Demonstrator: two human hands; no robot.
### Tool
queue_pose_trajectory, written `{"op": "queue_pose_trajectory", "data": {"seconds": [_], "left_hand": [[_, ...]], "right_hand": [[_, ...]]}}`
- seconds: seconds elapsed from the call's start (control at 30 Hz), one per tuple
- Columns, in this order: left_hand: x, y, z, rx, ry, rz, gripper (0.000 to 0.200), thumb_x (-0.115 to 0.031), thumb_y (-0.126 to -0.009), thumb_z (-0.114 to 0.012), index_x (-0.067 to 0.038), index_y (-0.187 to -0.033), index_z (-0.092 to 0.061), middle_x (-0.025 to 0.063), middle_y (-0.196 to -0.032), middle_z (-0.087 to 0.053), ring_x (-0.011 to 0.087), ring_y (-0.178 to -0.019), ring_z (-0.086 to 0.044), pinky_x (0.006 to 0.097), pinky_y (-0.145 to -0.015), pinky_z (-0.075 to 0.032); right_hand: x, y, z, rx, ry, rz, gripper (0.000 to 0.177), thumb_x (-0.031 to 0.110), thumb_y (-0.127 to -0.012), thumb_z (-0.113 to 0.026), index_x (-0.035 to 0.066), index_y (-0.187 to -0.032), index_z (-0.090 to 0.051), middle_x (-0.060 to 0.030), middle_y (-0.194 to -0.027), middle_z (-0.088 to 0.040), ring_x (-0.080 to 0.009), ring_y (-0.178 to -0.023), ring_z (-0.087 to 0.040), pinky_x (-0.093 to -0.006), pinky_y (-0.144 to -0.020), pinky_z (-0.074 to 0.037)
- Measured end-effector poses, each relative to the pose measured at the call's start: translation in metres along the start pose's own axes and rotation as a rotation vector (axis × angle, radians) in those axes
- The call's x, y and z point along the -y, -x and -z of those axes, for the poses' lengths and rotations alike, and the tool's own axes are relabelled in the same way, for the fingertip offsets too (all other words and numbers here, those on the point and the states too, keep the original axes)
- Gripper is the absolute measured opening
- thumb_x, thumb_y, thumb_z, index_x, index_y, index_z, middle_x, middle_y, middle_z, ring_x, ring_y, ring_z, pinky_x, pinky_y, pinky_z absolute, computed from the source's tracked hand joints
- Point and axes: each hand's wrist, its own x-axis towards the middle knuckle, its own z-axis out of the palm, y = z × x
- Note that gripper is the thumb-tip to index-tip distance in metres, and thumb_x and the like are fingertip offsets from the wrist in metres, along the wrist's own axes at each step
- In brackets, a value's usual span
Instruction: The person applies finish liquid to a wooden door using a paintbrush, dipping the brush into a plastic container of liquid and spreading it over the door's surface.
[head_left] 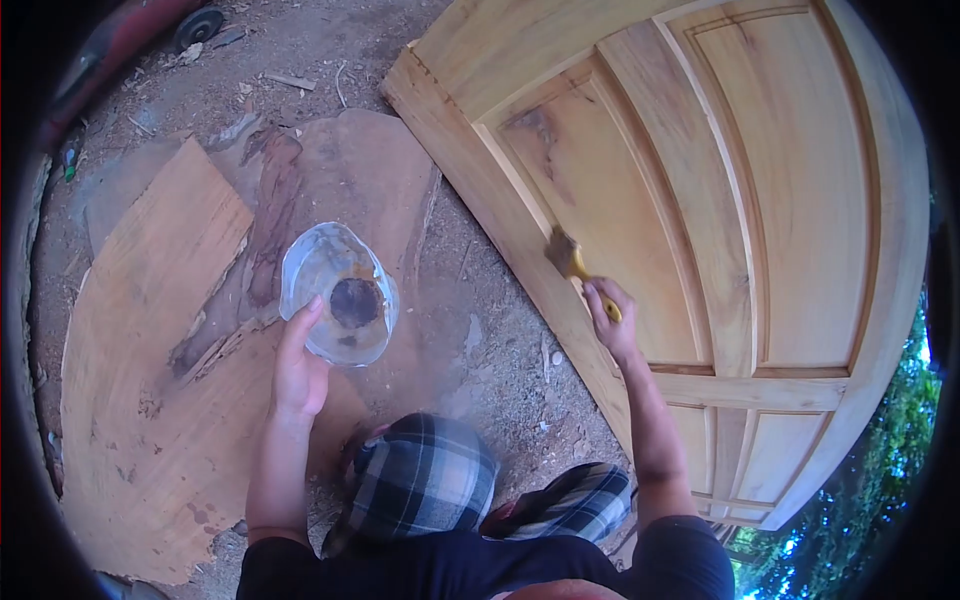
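Note:
My left hand (303,365) grips the near side of a cut-down, translucent plastic container (306,265), its thumb over the rim. Dark brown residue or liquid sits at the container's bottom. My right hand (612,315) is wrapped around the yellow handle of a paintbrush (567,257). The brush's bristles touch the wooden panelled door (640,220) near the left edge of one recessed panel. Pale, bare-looking wood makes up the door, with a dark stain in that panel's upper corner. My fingers partly hide the brush handle.
Thin wooden sheets (150,330) lie on the dirt ground (480,270) at the left. A red object with a wheel (198,28) stands at the top left. My knees in plaid cloth (430,470) are below. Green foliage (850,510) shows at lower right.

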Motion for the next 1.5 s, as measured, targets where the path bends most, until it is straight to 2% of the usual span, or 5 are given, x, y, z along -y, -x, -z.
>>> {"op": "queue_pose_trajectory", "data": {"seconds": [0.2, 0.27, 0.53, 0.9, 1.5], "left_hand": [[0.009, -0.022, -0.02, 0.078, 0.002, 0.074, 0.055, -0.033, -0.095, -0.061, -0.005, -0.14, -0.047, 0.0095, -0.137, -0.055, 0.0226, -0.125, -0.054, 0.0418, -0.104, -0.043], [0.014, -0.029, -0.024, 0.11, -0.004, 0.072, 0.055, -0.032, -0.095, -0.061, -0.005, -0.14, -0.046, 0.0094, -0.137, -0.055, 0.0229, -0.125, -0.054, 0.0422, -0.104, -0.043], [0.014, -0.011, -0.027, 0.152, 0.02, 0.063, 0.057, -0.033, -0.092, -0.065, -0.005, -0.138, -0.047, 0.0074, -0.134, -0.056, 0.0208, -0.125, -0.053, 0.0398, -0.105, -0.04], [0.013, 0.027, 0.003, 0.075, -0.036, 0.035, 0.059, -0.035, -0.092, -0.064, -0.006, -0.14, -0.045, 0.0089, -0.135, -0.055, 0.0237, -0.126, -0.052, 0.0439, -0.102, -0.044], [0.047, 0.002, -0.035, 0.165, -0.019, 0.137, 0.062, -0.036, -0.091, -0.064, -0.008, -0.141, -0.044, 0.0105, -0.14, -0.051, 0.0267, -0.128, -0.049, 0.0483, -0.102, -0.043]], "right_hand": [[-0.039, 0.191, 0.114, 0.1, 0.391, -0.425, 0.011, 0.008, -0.094, -0.061, -0.001, -0.095, -0.066, -0.016, -0.077, -0.065, -0.0294, -0.069, -0.066, -0.036, -0.064, -0.05], [-0.036, 0.221, 0.12, -0.394, 0.237, -0.616, 0.013, 0.008, -0.095, -0.058, -0.003, -0.092, -0.064, -0.0159, -0.071, -0.062, -0.0271, -0.065, -0.065, -0.0355, -0.061, -0.049], [0.044, 0.063, 0.041, -0.937, -0.029, -0.426, 0.016, 0.015, -0.1, -0.057, 0.001, -0.096, -0.063, -0.0033, -0.076, -0.062, -0.0075, -0.065, -0.057, -0.0227, -0.058, -0.048], [0.124, -0.153, -0.024, -0.645, -0.071, 0.415, 0.005, 0.008, -0.09, -0.066, 0.004, -0.092, -0.065, -0.0151, -0.077, -0.061, -0.0307, -0.066, -0.061, -0.039, -0.062, -0.048], [0.031, 0.203, 0.159, -1.122, 0.387, -0.342, 0.015, 0.014, -0.1, -0.057, 0.001, -0.099, -0.064, -0.0083, -0.077, -0.066, -0.0124, -0.066, -0.064, -0.026, -0.058, -0.052]]}}
